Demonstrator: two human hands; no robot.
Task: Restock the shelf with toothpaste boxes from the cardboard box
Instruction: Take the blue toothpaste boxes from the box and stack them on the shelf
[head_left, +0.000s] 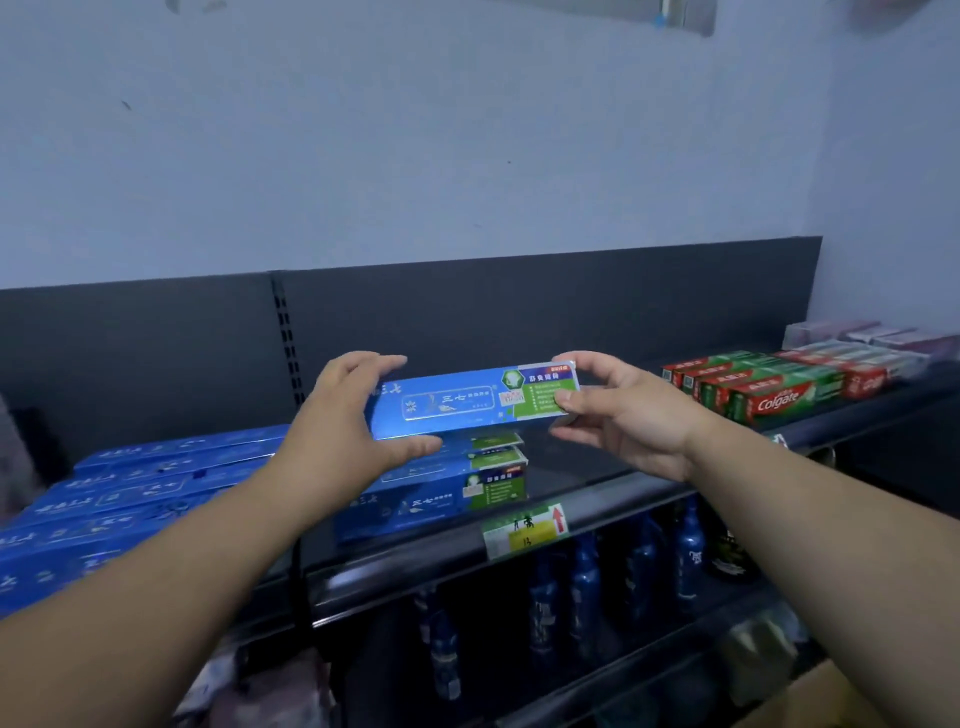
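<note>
A blue toothpaste box (462, 402) with a green end panel is held lengthwise above the top shelf (587, 512). My left hand (348, 421) grips its left end between thumb and fingers. My right hand (618, 410) pinches its right end. Just under it sits a stack of matching blue boxes (457, 488), and more blue boxes (130, 493) lie in rows to the left. The cardboard box is not clearly in view.
Red and green Colgate boxes (769, 392) fill the shelf's right side, with pale boxes (862, 338) behind them. A bare gap of shelf lies between the two groups. A price tag (524, 530) hangs on the shelf edge. Blue bottles (587, 587) stand on the lower shelf.
</note>
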